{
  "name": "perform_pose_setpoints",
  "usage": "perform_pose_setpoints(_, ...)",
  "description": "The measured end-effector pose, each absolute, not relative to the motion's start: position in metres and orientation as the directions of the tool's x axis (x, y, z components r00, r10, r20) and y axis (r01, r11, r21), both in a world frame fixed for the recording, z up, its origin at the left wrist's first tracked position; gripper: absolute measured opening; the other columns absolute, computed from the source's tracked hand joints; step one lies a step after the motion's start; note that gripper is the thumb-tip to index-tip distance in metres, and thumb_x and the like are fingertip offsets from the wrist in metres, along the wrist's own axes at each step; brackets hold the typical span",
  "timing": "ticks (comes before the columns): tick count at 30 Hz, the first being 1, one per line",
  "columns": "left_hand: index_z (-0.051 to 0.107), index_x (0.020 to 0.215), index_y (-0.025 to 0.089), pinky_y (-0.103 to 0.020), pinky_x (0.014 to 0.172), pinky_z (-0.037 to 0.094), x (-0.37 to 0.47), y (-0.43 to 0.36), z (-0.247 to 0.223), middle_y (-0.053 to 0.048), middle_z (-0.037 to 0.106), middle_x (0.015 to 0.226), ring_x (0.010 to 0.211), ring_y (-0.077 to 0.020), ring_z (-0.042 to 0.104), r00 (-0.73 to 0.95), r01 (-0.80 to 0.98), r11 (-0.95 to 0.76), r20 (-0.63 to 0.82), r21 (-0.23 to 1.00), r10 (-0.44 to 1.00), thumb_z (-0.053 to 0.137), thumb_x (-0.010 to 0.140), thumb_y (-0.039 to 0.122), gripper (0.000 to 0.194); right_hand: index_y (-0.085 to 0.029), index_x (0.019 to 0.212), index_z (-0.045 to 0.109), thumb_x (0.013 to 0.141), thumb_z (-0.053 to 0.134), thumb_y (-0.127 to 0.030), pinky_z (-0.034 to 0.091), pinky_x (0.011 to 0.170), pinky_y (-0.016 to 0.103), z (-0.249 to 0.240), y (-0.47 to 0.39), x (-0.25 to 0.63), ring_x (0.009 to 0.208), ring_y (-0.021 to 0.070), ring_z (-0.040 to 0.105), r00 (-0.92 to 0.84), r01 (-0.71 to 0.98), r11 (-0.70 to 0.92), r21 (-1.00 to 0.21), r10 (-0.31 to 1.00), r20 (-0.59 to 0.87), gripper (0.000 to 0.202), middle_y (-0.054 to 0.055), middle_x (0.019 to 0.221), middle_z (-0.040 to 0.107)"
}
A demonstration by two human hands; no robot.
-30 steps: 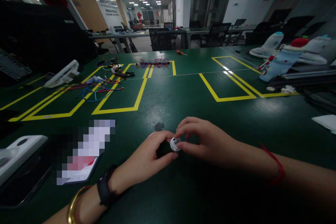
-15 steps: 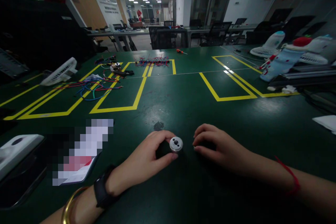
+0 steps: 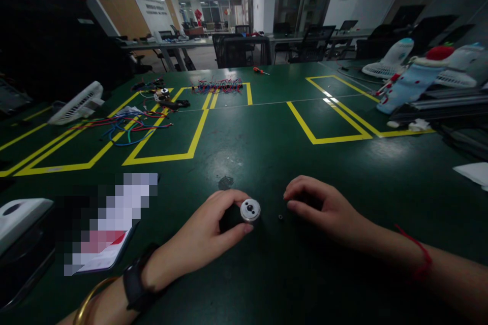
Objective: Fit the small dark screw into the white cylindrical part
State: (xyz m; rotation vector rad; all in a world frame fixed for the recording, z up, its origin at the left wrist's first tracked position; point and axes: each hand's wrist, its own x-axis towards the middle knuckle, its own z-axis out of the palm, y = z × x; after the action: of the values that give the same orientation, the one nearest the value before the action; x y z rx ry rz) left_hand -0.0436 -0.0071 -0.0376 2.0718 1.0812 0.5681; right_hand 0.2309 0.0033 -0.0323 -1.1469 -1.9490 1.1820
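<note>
A round silver metal part with small holes in its top stands on the green table. My left hand is closed around it, thumb and index finger at its sides. To its right a tiny dark ring-like piece lies on the table. My right hand rests just beyond that small piece, its fingers curved and parted from the thumb, holding nothing.
A phone and a white-and-black device lie at the left. Farther back are loose wires, a white fan, a wire bundle and a red screwdriver. A light-blue plush toy is at right.
My right hand has opened and moved slightly away to the right; the tiny piece now shows on the table. My left hand keeps its grip on the metal part. The view has shifted a little.
</note>
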Motion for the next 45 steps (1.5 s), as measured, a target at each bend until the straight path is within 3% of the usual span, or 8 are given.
perform_pose_setpoints(4, 0.052, 0.115, 0.027, -0.037, 0.090, 0.043, -0.044, -0.007, -0.038, -0.002, 0.059, 0.114, 0.104, -0.0226, 0.055, 0.555, 0.513, -0.390, 0.051, 0.765, 0.830, 0.064, 0.088, 0.024, 0.030, -0.021, 0.090, 0.063, 0.088, 0.063, -0.034, 0.046, 0.069, 0.026, -0.040, 0.011, 0.238, 0.076, 0.0124, 0.058, -0.235, 0.048, -0.097, -0.994, 0.966, -0.106, 0.014, 0.000, 0.083, 0.062)
perform_pose_setpoints(7, 0.051, 0.116, 0.028, -0.037, 0.092, 0.043, -0.044, -0.007, -0.038, -0.001, 0.059, 0.114, 0.105, -0.0218, 0.055, 0.551, 0.513, -0.385, 0.049, 0.767, 0.833, 0.064, 0.088, 0.024, 0.031, -0.020, 0.088, 0.064, 0.087, 0.065, -0.033, 0.046, 0.071, 0.025, -0.043, 0.015, 0.239, 0.076, 0.0117, 0.059, -0.181, -0.058, -0.147, -0.987, 0.974, -0.134, 0.013, 0.000, 0.083, 0.064)
perform_pose_setpoints(12, 0.050, 0.116, 0.029, -0.036, 0.092, 0.043, -0.044, -0.008, -0.039, 0.000, 0.058, 0.114, 0.104, -0.0211, 0.055, 0.550, 0.520, -0.383, 0.044, 0.764, 0.834, 0.064, 0.088, 0.023, 0.032, -0.021, 0.093, 0.066, 0.089, 0.061, -0.031, 0.048, 0.074, 0.030, -0.035, 0.009, 0.235, 0.083, 0.0154, 0.060, -0.350, 0.281, 0.077, -0.957, 0.936, -0.028, 0.012, 0.003, 0.091, 0.063)
perform_pose_setpoints(18, 0.050, 0.116, 0.029, -0.036, 0.091, 0.043, -0.043, -0.008, -0.039, 0.001, 0.058, 0.112, 0.103, -0.0208, 0.055, 0.550, 0.522, -0.389, 0.050, 0.759, 0.834, 0.064, 0.088, 0.023, 0.032, -0.023, 0.105, 0.068, 0.082, 0.067, -0.024, 0.047, 0.092, 0.038, -0.036, 0.002, 0.228, 0.108, 0.0221, 0.054, -0.609, 0.522, 0.491, -0.697, 0.787, 0.098, 0.023, 0.008, 0.116, 0.056)
perform_pose_setpoints(22, 0.051, 0.115, 0.029, -0.036, 0.091, 0.043, -0.043, -0.008, -0.038, 0.001, 0.059, 0.112, 0.103, -0.0209, 0.055, 0.551, 0.521, -0.394, 0.055, 0.757, 0.833, 0.064, 0.088, 0.024, 0.031, -0.024, 0.100, 0.070, 0.086, 0.063, -0.026, 0.047, 0.092, 0.039, -0.040, 0.003, 0.227, 0.109, 0.0223, 0.053, -0.623, 0.559, 0.519, -0.647, 0.777, 0.085, 0.015, 0.008, 0.116, 0.054)
perform_pose_setpoints(31, 0.052, 0.113, 0.028, -0.036, 0.089, 0.043, -0.043, -0.006, -0.040, 0.000, 0.060, 0.110, 0.101, -0.0217, 0.055, 0.553, 0.501, -0.404, 0.076, 0.765, 0.830, 0.065, 0.087, 0.023, 0.029, -0.018, 0.097, 0.066, 0.086, 0.063, -0.019, 0.051, 0.078, 0.028, -0.014, 0.009, 0.202, 0.089, 0.0151, 0.059, -0.592, 0.427, 0.482, -0.765, 0.789, 0.167, 0.011, 0.005, 0.103, 0.059)
perform_pose_setpoints(38, 0.052, 0.113, 0.027, -0.035, 0.091, 0.042, -0.042, -0.007, -0.039, 0.001, 0.060, 0.113, 0.104, -0.0209, 0.055, 0.556, 0.490, -0.411, 0.088, 0.769, 0.827, 0.065, 0.087, 0.022, 0.029, -0.021, 0.098, 0.069, 0.085, 0.064, -0.021, 0.048, 0.080, 0.030, 0.001, 0.011, 0.176, 0.090, 0.0161, 0.060, -0.637, 0.459, 0.605, -0.650, 0.735, 0.234, 0.013, 0.004, 0.107, 0.059)
perform_pose_setpoints(45, 0.052, 0.112, 0.027, -0.035, 0.092, 0.042, -0.042, -0.007, -0.040, 0.001, 0.060, 0.115, 0.105, -0.0207, 0.055, 0.554, 0.490, -0.423, 0.103, 0.762, 0.826, 0.066, 0.087, 0.023, 0.028, -0.021, 0.095, 0.069, 0.085, 0.065, -0.022, 0.048, 0.075, 0.028, 0.002, 0.011, 0.177, 0.086, 0.0146, 0.060, -0.574, 0.450, 0.570, -0.687, 0.774, 0.266, 0.010, 0.003, 0.104, 0.060)
